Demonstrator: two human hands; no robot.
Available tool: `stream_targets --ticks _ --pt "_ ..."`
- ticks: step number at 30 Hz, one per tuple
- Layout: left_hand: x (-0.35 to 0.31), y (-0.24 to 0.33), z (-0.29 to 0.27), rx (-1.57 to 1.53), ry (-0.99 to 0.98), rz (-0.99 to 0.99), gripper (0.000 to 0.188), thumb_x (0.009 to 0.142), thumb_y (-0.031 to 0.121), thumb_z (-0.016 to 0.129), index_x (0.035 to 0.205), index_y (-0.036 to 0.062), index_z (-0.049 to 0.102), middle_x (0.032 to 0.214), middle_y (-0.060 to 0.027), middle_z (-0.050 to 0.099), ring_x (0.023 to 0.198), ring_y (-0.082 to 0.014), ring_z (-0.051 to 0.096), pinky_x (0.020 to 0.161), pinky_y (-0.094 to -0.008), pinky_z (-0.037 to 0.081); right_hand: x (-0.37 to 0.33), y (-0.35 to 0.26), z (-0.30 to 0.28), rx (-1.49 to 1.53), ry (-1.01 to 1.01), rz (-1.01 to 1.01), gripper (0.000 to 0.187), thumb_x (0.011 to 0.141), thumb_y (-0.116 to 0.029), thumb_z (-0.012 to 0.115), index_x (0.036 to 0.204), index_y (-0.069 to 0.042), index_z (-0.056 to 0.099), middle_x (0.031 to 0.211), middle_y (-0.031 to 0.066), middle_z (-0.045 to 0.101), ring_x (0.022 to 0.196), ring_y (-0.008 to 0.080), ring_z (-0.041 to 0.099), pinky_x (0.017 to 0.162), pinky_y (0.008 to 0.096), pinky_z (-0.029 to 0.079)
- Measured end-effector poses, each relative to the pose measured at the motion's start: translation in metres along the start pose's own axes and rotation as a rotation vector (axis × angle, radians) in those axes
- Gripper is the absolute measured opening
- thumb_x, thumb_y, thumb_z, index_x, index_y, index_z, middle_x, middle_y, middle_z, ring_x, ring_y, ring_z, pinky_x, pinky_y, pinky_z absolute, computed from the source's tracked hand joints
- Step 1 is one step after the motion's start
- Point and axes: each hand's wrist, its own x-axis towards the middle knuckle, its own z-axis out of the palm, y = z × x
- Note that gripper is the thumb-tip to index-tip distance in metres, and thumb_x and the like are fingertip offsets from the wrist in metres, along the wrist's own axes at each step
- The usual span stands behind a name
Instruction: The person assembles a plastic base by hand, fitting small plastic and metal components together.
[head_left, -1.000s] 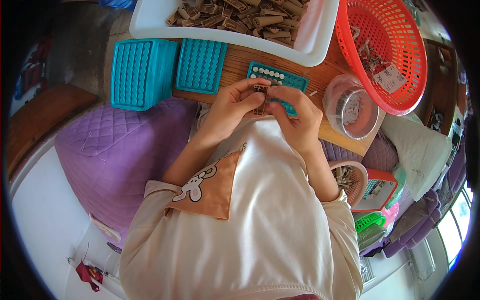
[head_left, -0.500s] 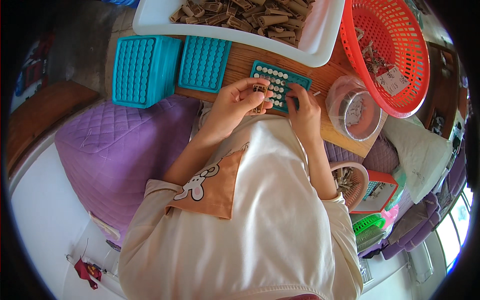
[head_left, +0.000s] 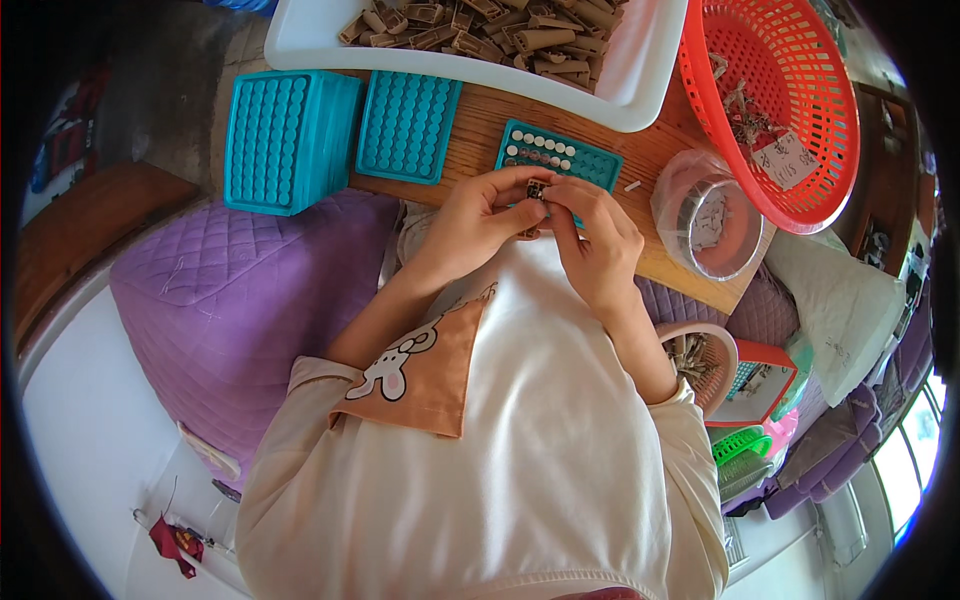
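My left hand (head_left: 478, 226) grips a small brown plastic housing (head_left: 536, 190) with an open, hollow face, held upright near the table's front edge. My right hand (head_left: 600, 240) is closed in a pinch, its fingertips against the upper part of the housing. Whatever the right fingertips hold, if anything, is hidden. Just beyond both hands lies a teal tray (head_left: 602, 163) with round pockets. Rows of small white round pieces (head_left: 540, 141) sit in its left part; my hands cover its near side.
Stacked teal trays (head_left: 268, 140) and another teal tray (head_left: 410, 125) stand at left. A white bin (head_left: 640, 80) of brown housings (head_left: 545, 40) is at the back. Right are a red basket (head_left: 835, 130), a lined round container (head_left: 720, 235) and a small white stick (head_left: 632, 186).
My right hand has moved left from the tray to the brown housing and now touches it. The left hand has shifted slightly right, with the housing turned a little.
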Motion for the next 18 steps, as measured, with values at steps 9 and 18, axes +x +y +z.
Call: stream_targets --ticks 9,18 --pt "0.002 0.004 -0.011 -0.031 0.098 -0.060 0.028 0.084 0.015 0.050 0.107 0.0006 0.049 0.094 -0.0106 0.058 0.078 -0.0166 0.059 0.067 -0.0259 0.048 -0.022 0.020 -0.005 -0.030 -0.076 0.384 0.030 0.067 0.000 0.062 0.095 -0.003 0.053 0.085 0.0113 0.058 0.074 0.0261 0.058 0.062 0.0319 0.047" --pt "0.000 0.006 -0.009 -0.025 0.079 -0.062 0.029 0.083 0.015 0.052 0.108 0.0008 0.049 0.094 -0.0098 0.057 0.080 -0.0177 0.059 0.069 -0.0260 0.048 -0.032 0.033 0.003 -0.178 -0.165 0.316 0.022 0.068 0.002 0.060 0.089 -0.005 0.055 0.075 0.0101 0.058 0.064 0.0260 0.057 0.055 0.0312 0.046"
